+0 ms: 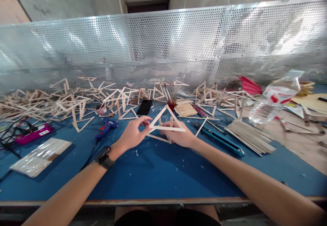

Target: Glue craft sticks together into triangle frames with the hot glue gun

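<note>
A small frame of pale wooden sticks, with a triangular front, is held up over the middle of the blue table. My left hand is at its left corner, thumb and fingers closed on a stick there. My right hand reaches in from the right, its fingers wrapped round the frame's inner sticks and partly hidden behind the front triangle. A dark watch is on my left wrist. A blue glue gun lies left of my left hand.
Piles of stick frames line the back, before a perforated metal screen. A blue cutter, loose sticks and a plastic bottle are to the right. A power strip and a wrapped pack lie left.
</note>
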